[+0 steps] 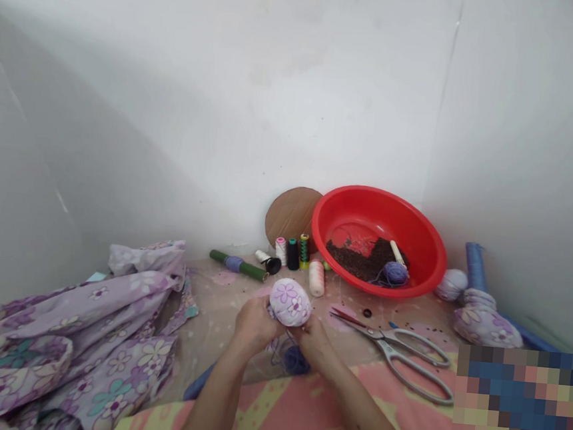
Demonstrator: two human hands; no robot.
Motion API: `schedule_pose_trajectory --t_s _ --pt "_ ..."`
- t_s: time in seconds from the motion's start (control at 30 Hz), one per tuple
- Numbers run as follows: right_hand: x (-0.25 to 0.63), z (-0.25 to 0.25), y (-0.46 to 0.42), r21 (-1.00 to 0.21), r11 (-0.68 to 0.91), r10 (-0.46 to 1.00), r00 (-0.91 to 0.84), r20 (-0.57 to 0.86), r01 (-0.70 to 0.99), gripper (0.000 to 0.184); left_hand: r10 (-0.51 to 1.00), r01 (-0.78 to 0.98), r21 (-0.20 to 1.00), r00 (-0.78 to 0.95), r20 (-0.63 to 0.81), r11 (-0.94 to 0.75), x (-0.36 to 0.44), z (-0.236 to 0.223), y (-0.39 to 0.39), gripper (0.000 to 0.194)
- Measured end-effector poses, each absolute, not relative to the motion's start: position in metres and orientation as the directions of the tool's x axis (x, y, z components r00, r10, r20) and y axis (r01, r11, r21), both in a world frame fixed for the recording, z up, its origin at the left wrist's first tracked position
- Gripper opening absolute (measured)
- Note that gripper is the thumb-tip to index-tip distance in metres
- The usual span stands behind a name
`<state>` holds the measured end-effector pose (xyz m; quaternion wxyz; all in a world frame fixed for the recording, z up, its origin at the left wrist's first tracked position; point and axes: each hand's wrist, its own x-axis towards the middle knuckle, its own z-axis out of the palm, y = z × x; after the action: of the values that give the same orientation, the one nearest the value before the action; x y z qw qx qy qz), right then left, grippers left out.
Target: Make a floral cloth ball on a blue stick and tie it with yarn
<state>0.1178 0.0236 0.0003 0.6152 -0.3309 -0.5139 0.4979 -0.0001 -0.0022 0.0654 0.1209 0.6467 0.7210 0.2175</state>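
Both hands grasp one item: the left hand (pixel 253 322) bears on the lower left of the floral cloth ball (pixel 289 302), the right hand (pixel 312 334) on its lower right. The ball lies forward of both wrists, equally near each; any long axis is slight, and the fingertips are obscured. Loose thread hangs beneath, beside blue yarn (pixel 296 361). Scissors (pixel 381 334) lie right, blades pointing toward the ball; the red basin (pixel 367 212) stands at the covered surface's (pixel 209 329) back edge.
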Motion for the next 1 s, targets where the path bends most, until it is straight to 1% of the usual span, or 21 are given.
schedule_pose_trajectory --t_s 0.07,0.1,0.17,0.23,0.3,0.4,0.53,0.63,0.7,0.77,0.83,0.9,0.93,1.0 --pt "0.124 0.005 0.026 -0.920 0.273 0.952 -0.059 0.301 -0.280 0.010 0.984 0.883 0.459 -0.154 0.089 0.096 0.000 0.066 -0.003 0.032" --pt "0.126 0.007 0.026 -0.930 0.226 0.958 -0.105 0.266 -0.290 0.012 0.984 0.884 0.455 -0.161 0.083 0.106 0.001 0.067 -0.003 0.033" --pt "0.129 0.009 0.025 -0.942 0.077 0.966 -0.211 0.152 -0.327 0.017 0.983 0.888 0.445 -0.167 0.077 0.116 0.002 0.068 -0.003 0.033" --pt "0.128 0.010 0.022 -0.922 -0.072 0.952 -0.303 0.051 -0.381 0.021 0.982 0.894 0.431 -0.174 0.074 0.126 0.003 0.068 -0.002 0.032" --pt "0.124 0.008 0.020 -0.889 -0.157 0.940 -0.342 0.000 -0.431 0.022 0.983 0.897 0.426 -0.167 0.075 0.120 0.004 0.067 -0.002 0.032" --pt "0.115 0.008 0.016 -0.872 -0.206 0.939 -0.340 -0.049 -0.443 0.018 0.986 0.891 0.443 -0.145 0.079 0.095 0.005 0.063 0.000 0.033" --pt "0.107 0.014 0.014 -0.864 -0.199 0.963 -0.257 -0.083 -0.463 0.007 0.990 0.859 0.512 -0.094 0.109 0.026 0.003 0.063 -0.001 0.029" --pt "0.108 0.021 0.012 -0.889 -0.133 0.974 -0.224 -0.036 -0.438 0.011 0.987 0.799 0.598 -0.038 0.156 -0.064 -0.002 0.069 -0.004 0.025" --pt "0.110 0.026 0.009 -0.898 -0.106 0.969 -0.248 0.004 -0.427 0.014 0.984 0.778 0.625 -0.058 0.167 -0.060 -0.005 0.074 -0.006 0.025" --pt "0.113 0.031 0.006 -0.895 -0.081 0.955 -0.290 0.055 -0.439 0.013 0.981 0.798 0.603 -0.111 0.160 -0.008 -0.006 0.078 -0.007 0.024" --pt "0.115 0.033 0.003 -0.888 -0.042 0.943 -0.312 0.116 -0.458 0.012 0.975 0.840 0.542 -0.150 0.163 0.039 -0.004 0.081 -0.009 0.022" --pt "0.116 0.032 0.000 -0.880 -0.009 0.942 -0.301 0.152 -0.474 0.012 0.963 0.881 0.468 -0.178 0.201 0.065 0.002 0.082 -0.012 0.024" --pt "0.116 0.031 -0.001 -0.876 -0.002 0.946 -0.285 0.155 -0.482 0.013 0.954 0.897 0.435 -0.190 0.234 0.072 0.006 0.082 -0.013 0.028" --pt "0.116 0.026 -0.003 -0.867 -0.001 0.954 -0.259 0.148 -0.498 0.018 0.931 0.920 0.386 -0.197 0.306 0.067 0.014 0.081 -0.015 0.040"
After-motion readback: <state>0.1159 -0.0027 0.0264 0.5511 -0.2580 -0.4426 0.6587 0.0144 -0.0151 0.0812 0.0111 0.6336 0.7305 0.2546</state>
